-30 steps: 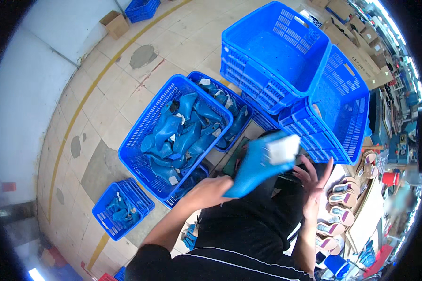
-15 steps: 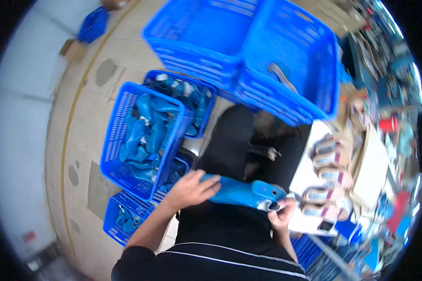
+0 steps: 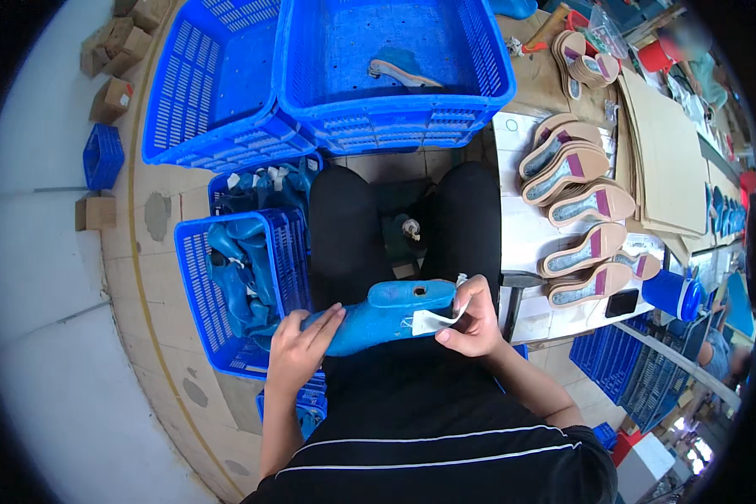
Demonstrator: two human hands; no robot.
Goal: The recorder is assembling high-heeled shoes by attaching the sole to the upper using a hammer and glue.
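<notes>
A blue shoe last [image 3: 368, 325] lies sideways above my lap, close to my body. My left hand [image 3: 299, 348] is wrapped around its narrower left end, with the fingers over the top. At the other end, my right hand [image 3: 477, 323] pinches a curling white strip [image 3: 431, 322] between thumb and fingers. The strip lies against the side of the last, below a raised block with a dark hole. Some of the right fingers are hidden behind the strip and the last.
To the left, a blue crate [image 3: 195, 294] holds several blue lasts. Large blue crates [image 3: 395, 118] stand ahead, one with a single sole-like piece [image 3: 405, 74] inside. Stacked insoles [image 3: 567, 178] and cardboard sheets [image 3: 664, 151] lie on the white-topped table [image 3: 512, 244] at my right.
My view has swung round, bringing the table more fully into sight. The last stays in my left hand; my right hand now draws the white strip out from its end.
</notes>
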